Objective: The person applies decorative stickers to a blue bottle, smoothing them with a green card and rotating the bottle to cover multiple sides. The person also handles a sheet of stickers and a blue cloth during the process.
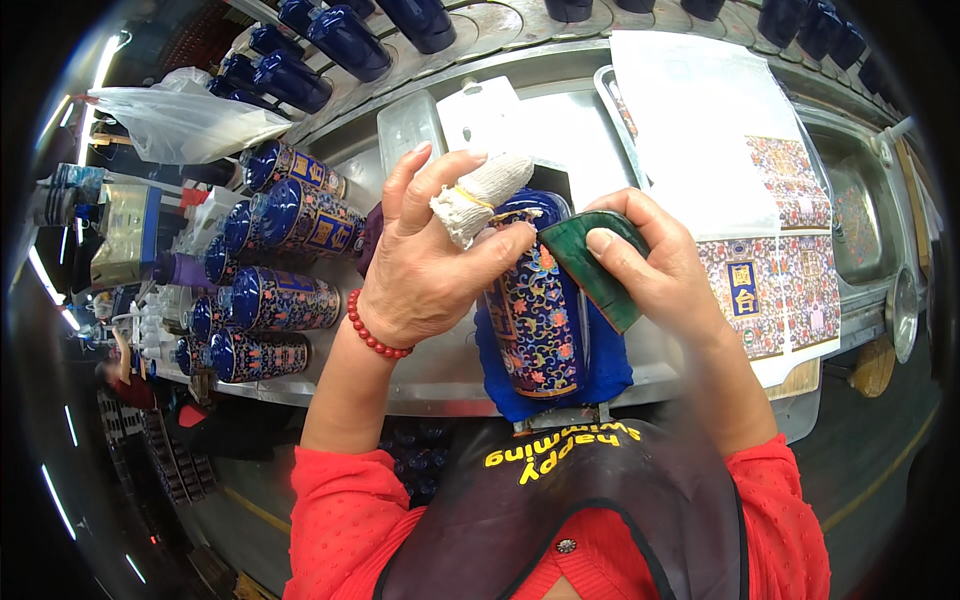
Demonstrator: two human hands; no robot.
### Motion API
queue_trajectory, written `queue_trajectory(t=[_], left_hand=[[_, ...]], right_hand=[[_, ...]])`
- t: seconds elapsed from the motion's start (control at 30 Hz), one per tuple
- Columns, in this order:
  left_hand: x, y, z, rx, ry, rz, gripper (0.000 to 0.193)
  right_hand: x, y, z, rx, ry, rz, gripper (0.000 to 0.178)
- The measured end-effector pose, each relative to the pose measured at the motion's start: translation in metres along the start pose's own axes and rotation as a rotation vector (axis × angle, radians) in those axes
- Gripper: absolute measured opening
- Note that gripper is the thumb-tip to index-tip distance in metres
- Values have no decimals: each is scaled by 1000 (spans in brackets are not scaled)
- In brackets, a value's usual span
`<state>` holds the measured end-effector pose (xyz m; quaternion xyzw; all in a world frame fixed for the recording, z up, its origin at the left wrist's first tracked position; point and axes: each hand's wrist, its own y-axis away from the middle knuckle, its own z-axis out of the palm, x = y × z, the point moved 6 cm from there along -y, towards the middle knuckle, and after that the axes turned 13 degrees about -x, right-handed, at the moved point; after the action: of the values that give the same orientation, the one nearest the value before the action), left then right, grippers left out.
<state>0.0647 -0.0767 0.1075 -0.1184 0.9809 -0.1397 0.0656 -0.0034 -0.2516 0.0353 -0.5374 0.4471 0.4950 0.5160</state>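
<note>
A dark blue bottle with a colourful floral decal (540, 325) lies on a blue cloth (610, 370) in front of me, its neck end pointing away. My left hand (420, 245) hovers over its upper left side, fingers spread, the thumb tip at the decal's upper edge. One of its fingers wears a white knitted cover (485, 195) held by a yellow band. In my right hand (655, 265) is a flat green scraper (595, 270), gripped between thumb and fingers. The scraper's edge is close against the bottle's right shoulder; whether it touches, I cannot tell.
Several decorated blue bottles (285, 297) lie at the left. Printed floral decal sheets (770, 290) under white paper (690, 130) are on the right, by a metal sink (860, 220). Plain blue bottles (350, 45) line the slatted conveyor (490, 40) behind. A clear plastic bag (185, 120) sits far left.
</note>
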Motion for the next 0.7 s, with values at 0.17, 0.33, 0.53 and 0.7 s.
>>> queue_trajectory(t=[0.17, 0.33, 0.53, 0.7], left_hand=[[-1, 0, -2, 26, -12, 5, 18], [-3, 3, -3, -3, 10, -15, 33], [-8, 7, 0, 19, 99, -69, 35], [-4, 12, 5, 60, 181, -123, 32]], right_hand=[[-1, 0, -1, 4, 25, -7, 18], [-1, 0, -1, 3, 20, -2, 18], [-6, -1, 0, 2, 21, -12, 18], [-14, -4, 2, -2, 80, -26, 18]])
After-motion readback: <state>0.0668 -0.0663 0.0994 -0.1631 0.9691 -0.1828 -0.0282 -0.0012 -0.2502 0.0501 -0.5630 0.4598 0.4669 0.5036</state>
